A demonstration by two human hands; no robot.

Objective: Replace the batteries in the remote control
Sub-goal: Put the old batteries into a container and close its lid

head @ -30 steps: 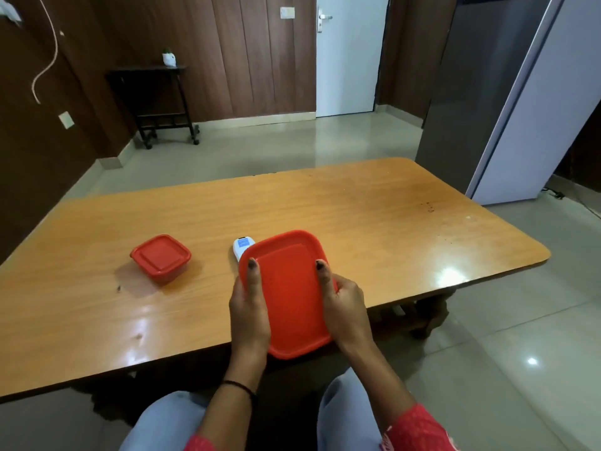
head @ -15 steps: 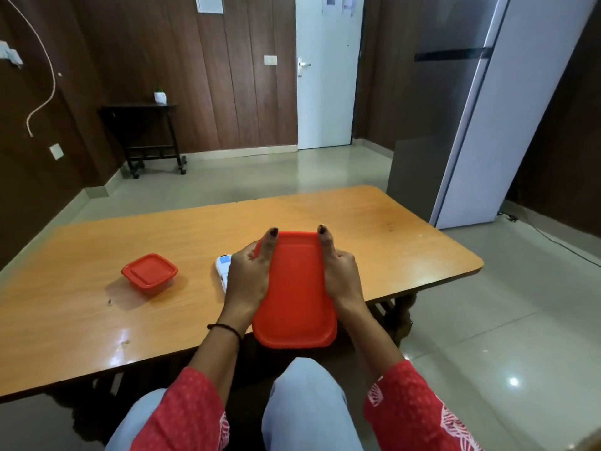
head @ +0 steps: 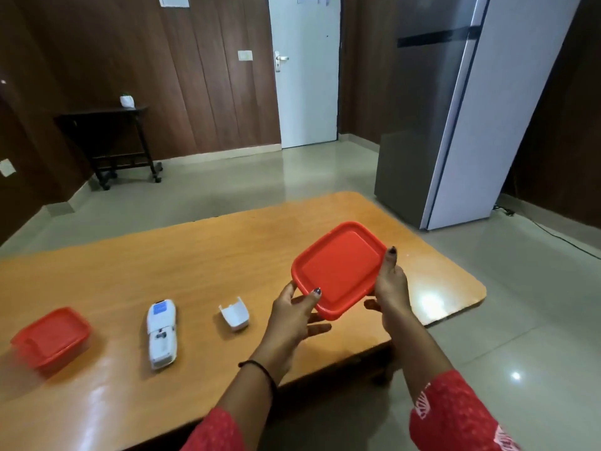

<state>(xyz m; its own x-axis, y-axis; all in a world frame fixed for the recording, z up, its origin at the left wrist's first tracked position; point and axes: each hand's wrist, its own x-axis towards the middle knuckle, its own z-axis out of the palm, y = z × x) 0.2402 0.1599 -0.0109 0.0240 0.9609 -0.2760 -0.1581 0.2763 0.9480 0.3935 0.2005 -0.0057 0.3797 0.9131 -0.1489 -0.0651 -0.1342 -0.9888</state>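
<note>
A large red lidded container [head: 338, 268] is held above the table's right part, between both hands. My left hand [head: 294, 315] grips its near left corner, thumb on the lid. My right hand [head: 390, 288] holds its right edge. A white remote control [head: 161, 333] lies on the table to the left, back side up with its battery compartment uncovered. Its white battery cover [head: 234, 314] lies loose between the remote and my left hand. I cannot see any batteries.
A smaller red lidded container [head: 50, 336] sits at the table's left. The wooden table [head: 195, 255] ends just right of my hands. A grey refrigerator [head: 455, 109] stands beyond at the right, a dark side table [head: 107, 141] at the far wall.
The big container moved from the table's front middle up and to the right in both hands. The remote's full length and the loose cover are now uncovered.
</note>
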